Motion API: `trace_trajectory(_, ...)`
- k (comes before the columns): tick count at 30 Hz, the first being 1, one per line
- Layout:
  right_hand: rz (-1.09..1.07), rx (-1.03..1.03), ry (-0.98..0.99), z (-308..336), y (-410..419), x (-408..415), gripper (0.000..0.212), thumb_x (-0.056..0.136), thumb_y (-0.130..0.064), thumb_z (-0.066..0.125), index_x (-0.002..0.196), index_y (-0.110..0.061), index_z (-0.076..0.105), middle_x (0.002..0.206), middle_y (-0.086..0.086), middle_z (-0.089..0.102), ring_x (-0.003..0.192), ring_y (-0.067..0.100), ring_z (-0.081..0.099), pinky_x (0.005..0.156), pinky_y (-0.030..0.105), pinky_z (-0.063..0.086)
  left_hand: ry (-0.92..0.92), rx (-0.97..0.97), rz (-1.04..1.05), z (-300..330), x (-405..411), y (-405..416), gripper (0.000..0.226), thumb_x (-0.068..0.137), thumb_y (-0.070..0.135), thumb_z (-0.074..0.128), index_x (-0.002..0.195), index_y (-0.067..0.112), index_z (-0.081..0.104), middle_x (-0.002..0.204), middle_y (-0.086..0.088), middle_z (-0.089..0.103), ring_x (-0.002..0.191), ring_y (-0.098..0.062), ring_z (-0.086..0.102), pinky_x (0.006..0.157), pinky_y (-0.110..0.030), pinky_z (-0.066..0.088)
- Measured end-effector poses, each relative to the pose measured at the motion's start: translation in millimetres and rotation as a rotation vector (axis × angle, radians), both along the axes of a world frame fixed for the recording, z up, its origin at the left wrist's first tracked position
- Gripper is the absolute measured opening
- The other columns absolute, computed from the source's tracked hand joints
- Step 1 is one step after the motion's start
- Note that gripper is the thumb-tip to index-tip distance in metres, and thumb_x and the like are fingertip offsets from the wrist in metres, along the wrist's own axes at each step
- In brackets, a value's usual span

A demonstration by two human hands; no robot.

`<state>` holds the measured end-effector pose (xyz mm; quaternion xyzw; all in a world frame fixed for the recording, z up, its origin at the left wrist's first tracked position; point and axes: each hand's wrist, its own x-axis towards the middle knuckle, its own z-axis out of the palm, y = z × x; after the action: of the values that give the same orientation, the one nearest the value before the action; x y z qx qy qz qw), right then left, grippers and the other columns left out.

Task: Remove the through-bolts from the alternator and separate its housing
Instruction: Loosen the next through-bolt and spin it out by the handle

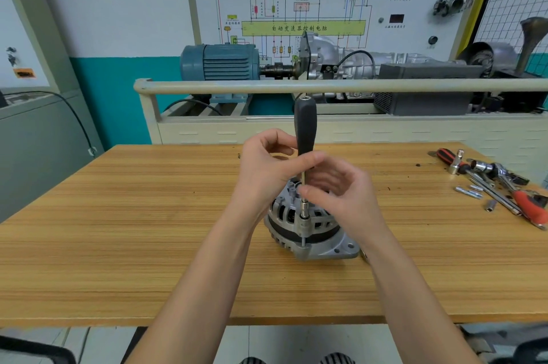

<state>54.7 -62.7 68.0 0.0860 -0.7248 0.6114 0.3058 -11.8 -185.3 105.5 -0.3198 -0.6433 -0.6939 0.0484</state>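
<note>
Alternator (308, 227): at the centre of the worktop (118, 230), standing on its flange, slotted silver housing up, dark band round the middle.
Nut driver (305, 123): upright over the alternator, black handle at 12 o'clock, thin shaft running down to a socket (304, 211) seated on a through-bolt (303, 240) at the housing's near edge.
Left hand (267, 165): at 10 o'clock from the alternator, fingers curled round the lower end of the black handle, gripping it.
Right hand (341, 191): at 2 o'clock from the alternator, thumb and fingertips pinching the driver's shaft just above the socket, remaining fingers loosely curled over the housing.
Loose tools (498, 182): at 3 o'clock, near the worktop's right edge, well apart from the alternator; ratchet, sockets, red-and-black handles, pliers heaped together.
Removed bolts (470, 191): small silver pieces lying just beside that heap, on its left.
Background: at 12 o'clock, beyond the worktop, a training rig with a blue motor (219, 62) and a wiring diagram board (296, 13).
</note>
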Motion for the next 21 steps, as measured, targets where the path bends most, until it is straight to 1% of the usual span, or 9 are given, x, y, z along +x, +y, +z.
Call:
trace_trajectory(1,-0.047,0.028,-0.03,-3,-1,-3,0.028,0.072,-0.008,0.082,0.093,-0.021,0.07,0.085,-0.004,0.074,0.082,0.011,0.07,0.076,0.021,0.055,0.006,-0.01,0.002,1,1,1,0.031,0.065,0.011,0.087,0.084,-0.003,0.067,0.086,-0.018,0.068,0.09,-0.036,0.063,0.08,-0.045,0.055)
trace_trajectory(3,-0.092,0.025,-0.045,-7,-2,-9,0.014,0.074,-0.01,0.08,0.08,-0.02,0.073,0.075,-0.003,0.074,0.072,0.014,0.071,0.071,0.023,0.057,0.022,-0.026,-0.015,3,1,1,0.025,0.066,0.01,0.086,0.081,0.003,0.067,0.08,-0.009,0.069,0.081,-0.023,0.065,0.075,-0.035,0.056)
trace_trajectory(5,-0.063,0.023,-0.04,-9,-2,-11,0.011,0.08,-0.009,0.074,0.078,-0.02,0.074,0.073,0.0,0.074,0.071,0.017,0.072,0.073,0.027,0.058,0.021,-0.034,-0.072,6,0,-1,0.021,0.072,0.008,0.081,0.088,0.008,0.069,0.085,-0.002,0.072,0.082,-0.014,0.067,0.075,-0.025,0.054)
trace_trajectory(8,-0.031,0.025,-0.05,-10,0,-11,0.016,0.087,-0.008,0.067,0.083,-0.023,0.073,0.075,0.002,0.074,0.072,0.02,0.072,0.076,0.032,0.058,-0.049,0.019,-0.241,11,-4,-5,0.028,0.086,0.002,0.065,0.114,0.003,0.066,0.102,-0.011,0.073,0.095,-0.02,0.07,0.084,-0.029,0.055)
trace_trajectory(10,-0.02,0.041,-0.047,-10,1,-11,0.019,0.089,-0.006,0.065,0.085,-0.024,0.072,0.076,0.001,0.075,0.074,0.019,0.072,0.076,0.031,0.058,-0.075,0.047,-0.294,14,-7,-6,0.029,0.089,-0.002,0.058,0.118,0.0,0.062,0.101,-0.013,0.073,0.094,-0.022,0.07,0.085,-0.031,0.056)
trace_trajectory(12,0.011,0.056,-0.06,-10,2,-11,0.016,0.088,-0.008,0.065,0.087,-0.024,0.071,0.079,0.0,0.075,0.076,0.018,0.072,0.076,0.028,0.057,-0.067,0.045,-0.297,15,-7,-5,0.029,0.089,-0.005,0.058,0.116,0.001,0.063,0.098,-0.011,0.073,0.092,-0.021,0.07,0.085,-0.03,0.056)
trace_trajectory(14,0.037,0.043,-0.077,-7,3,-11,0.008,0.08,-0.019,0.073,0.087,-0.024,0.072,0.081,-0.002,0.075,0.078,0.016,0.072,0.075,0.025,0.056,-0.048,0.042,-0.282,15,-8,-4,0.028,0.087,-0.006,0.06,0.114,0.001,0.064,0.096,-0.011,0.073,0.091,-0.021,0.071,0.085,-0.03,0.056)
trace_trajectory(17,0.008,0.026,-0.046,-1,7,-13,0.021,0.06,-0.031,0.08,0.079,-0.024,0.074,0.077,-0.002,0.075,0.073,0.016,0.071,0.07,0.024,0.057,-0.004,0.054,-0.226,15,-7,-2,0.029,0.08,-0.005,0.068,0.108,0.002,0.066,0.097,-0.013,0.072,0.09,-0.022,0.07,0.084,-0.031,0.056)
trace_trajectory(21,0.071,0.024,-0.038,0,8,-16,0.013,0.066,-0.022,0.076,0.078,-0.02,0.073,0.072,0.001,0.074,0.068,0.017,0.071,0.068,0.023,0.056,0.018,0.069,-0.235,15,-7,-3,0.026,0.078,-0.003,0.071,0.1,0.009,0.067,0.091,-0.004,0.073,0.086,-0.015,0.07,0.078,-0.024,0.055)
